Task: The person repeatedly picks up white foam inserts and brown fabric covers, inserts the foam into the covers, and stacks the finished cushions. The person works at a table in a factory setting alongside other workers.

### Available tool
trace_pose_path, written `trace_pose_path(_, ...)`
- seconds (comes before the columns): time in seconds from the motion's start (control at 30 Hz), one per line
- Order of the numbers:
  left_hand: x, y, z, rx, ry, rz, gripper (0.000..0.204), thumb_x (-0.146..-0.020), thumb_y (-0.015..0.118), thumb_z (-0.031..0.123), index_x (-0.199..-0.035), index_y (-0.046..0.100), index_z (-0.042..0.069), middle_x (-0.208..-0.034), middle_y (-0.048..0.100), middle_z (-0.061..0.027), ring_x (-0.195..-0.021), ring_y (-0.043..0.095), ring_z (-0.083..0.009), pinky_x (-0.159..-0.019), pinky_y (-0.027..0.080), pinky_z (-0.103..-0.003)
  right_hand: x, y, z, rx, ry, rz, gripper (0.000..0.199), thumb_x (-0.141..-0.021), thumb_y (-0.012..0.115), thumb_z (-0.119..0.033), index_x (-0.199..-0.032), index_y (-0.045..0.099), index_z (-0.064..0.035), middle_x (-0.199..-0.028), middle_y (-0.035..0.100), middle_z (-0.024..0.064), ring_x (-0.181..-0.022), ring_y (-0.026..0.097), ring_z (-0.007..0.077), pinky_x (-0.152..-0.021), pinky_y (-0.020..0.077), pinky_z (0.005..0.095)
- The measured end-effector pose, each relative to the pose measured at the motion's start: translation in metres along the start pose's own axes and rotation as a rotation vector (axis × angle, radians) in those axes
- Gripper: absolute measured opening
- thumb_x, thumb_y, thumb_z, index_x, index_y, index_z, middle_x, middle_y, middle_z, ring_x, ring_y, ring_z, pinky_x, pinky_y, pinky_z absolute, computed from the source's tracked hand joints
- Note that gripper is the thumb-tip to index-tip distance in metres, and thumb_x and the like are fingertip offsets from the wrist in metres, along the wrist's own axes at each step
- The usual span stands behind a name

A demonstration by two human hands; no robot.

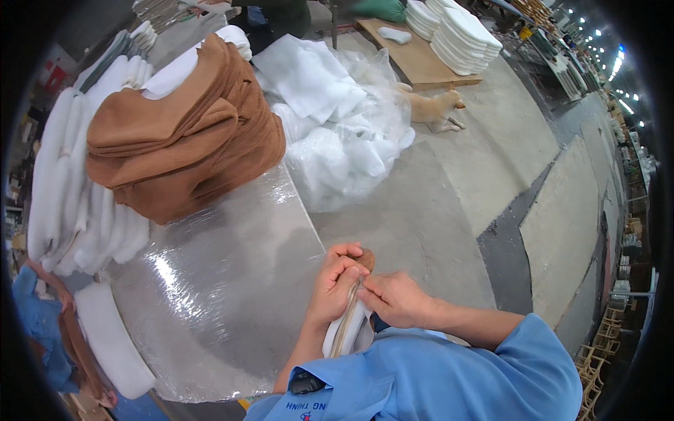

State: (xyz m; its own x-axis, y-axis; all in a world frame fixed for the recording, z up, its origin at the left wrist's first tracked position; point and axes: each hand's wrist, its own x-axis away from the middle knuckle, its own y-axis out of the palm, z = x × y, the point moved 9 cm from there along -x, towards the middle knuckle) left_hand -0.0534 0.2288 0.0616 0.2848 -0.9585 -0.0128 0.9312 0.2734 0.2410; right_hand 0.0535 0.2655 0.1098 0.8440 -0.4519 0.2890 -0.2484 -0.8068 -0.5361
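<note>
Close to my body, both hands meet at the end of a brown and white cushion cover (343, 335) with a zipper running along its edge. My left hand (333, 282) is closed round the cover, and a bit of its brown fabric (366, 259) bulges above the fingers. With thumb and fingers pinched together, my right hand (397, 297) grips the cover beside the zipper's upper end. Whether a zipper pull sits between those fingers is too small to make out. The cover's lower part hangs against my blue shirt.
A plastic-wrapped table (210, 295) bears stacked brown covers (186, 133) and white cushion pads (60, 182). White batting in clear plastic (337, 133) lies beyond, near a dog (435, 107) on the floor. At left, a person in blue (42, 323) handles brown fabric. White pads (463, 38) stand on a board.
</note>
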Motion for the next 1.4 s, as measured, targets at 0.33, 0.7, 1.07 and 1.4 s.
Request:
trace_pose_path(0.33, 0.012, -0.017, 0.011, 0.144, 0.1, -0.033, 0.018, -0.103, 0.061, 0.012, -0.091, 0.072, 0.004, -0.115, 0.056, -0.0074, -0.127, 0.053, -0.0266, -0.113, 0.039, -0.043, -0.001, 0.013, -0.042, 0.145, 0.012, -0.045, 0.025, -0.104, 0.057, -0.019, -0.089, 0.056, 0.0011, -0.08, 0.068, 0.0214, -0.077, 0.068, 0.0437, -0.071, 0.0533, 0.0547)
trace_pose_path(0.7, 0.017, -0.019, 0.016, 0.039, 0.118, -0.009, 0.018, -0.102, 0.061, 0.01, -0.09, 0.073, 0.003, -0.109, 0.058, -0.007, -0.117, 0.054, -0.0235, -0.119, 0.037, -0.051, -0.006, -0.013, 0.066, -0.583, 0.254, 0.123, 0.037, -0.109, 0.057, -0.038, -0.13, 0.064, -0.0083, -0.106, 0.068, 0.004, -0.093, 0.064, 0.0169, -0.077, 0.0553, 0.0349)
trace_pose_path(1.07, 0.019, -0.011, 0.007, 0.027, 0.117, 0.016, 0.017, -0.101, 0.061, 0.011, -0.093, 0.075, 0.006, -0.11, 0.059, -0.0069, -0.113, 0.056, -0.021, -0.106, 0.042, -0.038, -0.015, 0.017, 0.061, -0.855, 0.283, -0.052, 0.038, -0.107, 0.063, -0.033, -0.141, 0.058, -0.0161, -0.115, 0.063, -0.0013, -0.098, 0.058, 0.0091, -0.083, 0.0523, 0.0304)
trace_pose_path(1.4, 0.197, -0.146, 0.029, -0.266, -0.24, 0.526, 0.027, -0.11, 0.054, 0.021, -0.124, 0.071, 0.004, -0.122, 0.072, -0.0074, -0.121, 0.065, -0.0188, -0.108, 0.047, -0.034, -0.028, 0.025, 0.052, -0.702, 0.25, -0.175, 0.035, -0.104, 0.07, -0.027, -0.134, 0.057, -0.0135, -0.116, 0.067, 0.0033, -0.101, 0.062, 0.0119, -0.084, 0.0537, 0.0296)
